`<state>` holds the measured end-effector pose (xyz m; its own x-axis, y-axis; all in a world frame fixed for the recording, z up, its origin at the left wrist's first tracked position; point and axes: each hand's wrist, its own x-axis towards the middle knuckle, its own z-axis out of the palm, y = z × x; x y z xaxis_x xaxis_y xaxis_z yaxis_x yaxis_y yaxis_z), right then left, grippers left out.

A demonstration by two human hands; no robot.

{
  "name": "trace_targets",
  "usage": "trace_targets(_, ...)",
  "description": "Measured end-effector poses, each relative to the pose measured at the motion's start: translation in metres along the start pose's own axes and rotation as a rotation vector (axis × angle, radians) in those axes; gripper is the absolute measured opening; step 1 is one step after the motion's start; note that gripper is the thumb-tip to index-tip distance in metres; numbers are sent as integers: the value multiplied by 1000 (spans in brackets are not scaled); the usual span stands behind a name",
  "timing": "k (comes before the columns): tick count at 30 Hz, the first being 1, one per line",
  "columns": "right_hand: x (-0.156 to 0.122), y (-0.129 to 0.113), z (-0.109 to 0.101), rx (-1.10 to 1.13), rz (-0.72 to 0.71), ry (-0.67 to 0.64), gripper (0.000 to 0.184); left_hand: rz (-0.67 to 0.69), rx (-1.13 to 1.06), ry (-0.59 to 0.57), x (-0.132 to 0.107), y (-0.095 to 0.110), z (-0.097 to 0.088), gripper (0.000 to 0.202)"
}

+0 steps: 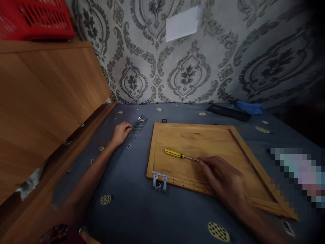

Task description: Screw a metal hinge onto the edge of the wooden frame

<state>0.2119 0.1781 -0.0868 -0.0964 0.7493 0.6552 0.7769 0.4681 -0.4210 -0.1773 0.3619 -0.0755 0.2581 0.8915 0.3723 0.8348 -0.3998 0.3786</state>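
A wooden cabinet door lies flat on a blue-grey patterned cloth. A yellow-handled screwdriver rests on the door panel. My right hand lies on the door with its fingertips at the screwdriver's metal shaft, fingers partly curled. A metal hinge sits on the door's near left edge. My left hand reaches out to the left, fingers curled, touching a small pile of metal hardware on the cloth.
A wooden cabinet side stands along the left with a red basket on top. Small screws are scattered on the cloth. A black box and blue cloth lie by the patterned wall.
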Motion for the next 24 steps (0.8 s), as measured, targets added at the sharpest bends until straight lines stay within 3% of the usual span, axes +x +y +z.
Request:
trace_targets(4,1,-2,-2,28,-13,-5,16,38,46,9,-4,2,0,11)
trace_targets(9,0,-2,-4,56,78,-62,16,93,102,-2,-7,3,-1,15)
trace_targets(16,-1,-1,-3,65,99,-68,18,171,189,-26,-19,-1,-3,22)
trace_targets(24,1,-4,-4,58,38,-22,23,171,161,91,-20,8,-12,27)
